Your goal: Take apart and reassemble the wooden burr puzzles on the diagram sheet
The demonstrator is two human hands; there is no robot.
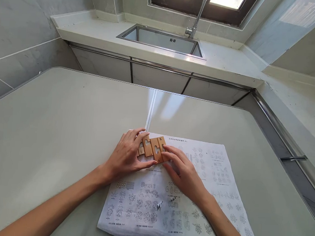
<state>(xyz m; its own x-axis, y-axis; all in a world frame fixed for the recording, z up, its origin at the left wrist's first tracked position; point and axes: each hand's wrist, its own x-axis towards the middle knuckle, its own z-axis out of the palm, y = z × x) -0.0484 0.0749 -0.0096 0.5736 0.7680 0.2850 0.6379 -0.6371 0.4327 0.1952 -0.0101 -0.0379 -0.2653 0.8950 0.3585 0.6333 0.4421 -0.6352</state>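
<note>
Hands both on a short row of flat wooden pcs (148, 150), approx. mid-view. My left hand (127, 150) is curled round the L end, fingers at the far edge, thumb along the near edge, so gripping. My right hand (185, 169) has its fingertips on the R end, thumb at the near corner; looks like a light hold too, force n/a from here.

Handling (est.): pcs prob. light, stiff, fairly smooth, not v. fragile; notched cutouts likely the weak spots. Best hold = outer long edges or solid ends, thumb opp. fingers.

Orientation: each pc's long axis runs away from me, far end leaning L; the row itself goes L-R, pcs stepped slightly. R-most pc has a "2" at its far end.

Location: over the upper-L part of the printed sheet (148, 178); can't tell if touching it or slightly lifted. Sheet lies on the table (66, 126). Beyond: sink (157, 38) + faucet (197, 20), well apart.
</note>
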